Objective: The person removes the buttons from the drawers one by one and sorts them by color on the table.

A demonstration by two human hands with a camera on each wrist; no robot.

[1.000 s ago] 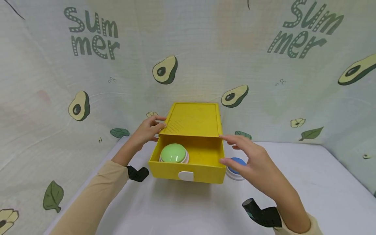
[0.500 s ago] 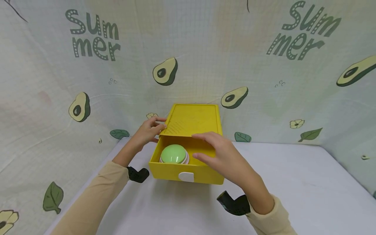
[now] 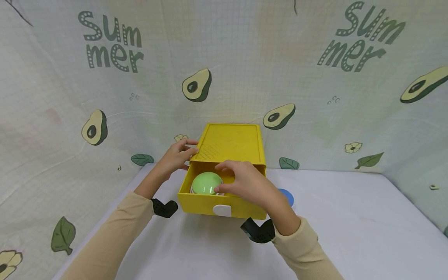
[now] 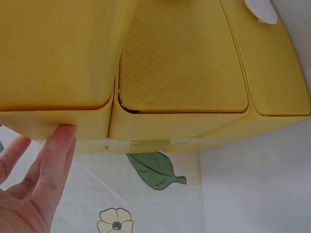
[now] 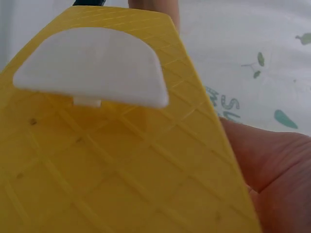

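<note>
A yellow box (image 3: 231, 144) stands with its drawer (image 3: 199, 203) pulled out. A green-topped round object (image 3: 206, 182) lies in the drawer's left part. My left hand (image 3: 176, 155) rests on the box's left side, fingers extended; in the left wrist view, a fingertip touches the yellow side (image 4: 87, 121). My right hand (image 3: 248, 182) reaches over the drawer, its thumb at the green object's right edge and its fingers above the drawer; contact is unclear. In the right wrist view, the drawer front (image 5: 146, 165) with its white handle (image 5: 97, 65) hides most of that hand (image 5: 282, 170).
A blue-topped round object (image 3: 287, 196) is on the white table (image 3: 350, 217), right of the drawer and partly behind my right arm. A patterned cloth (image 3: 238, 58) hangs behind the box.
My right hand has moved left from the drawer's right edge to beside the green object, its fingers and thumb somewhat closer together. The left hand stays at the box.
</note>
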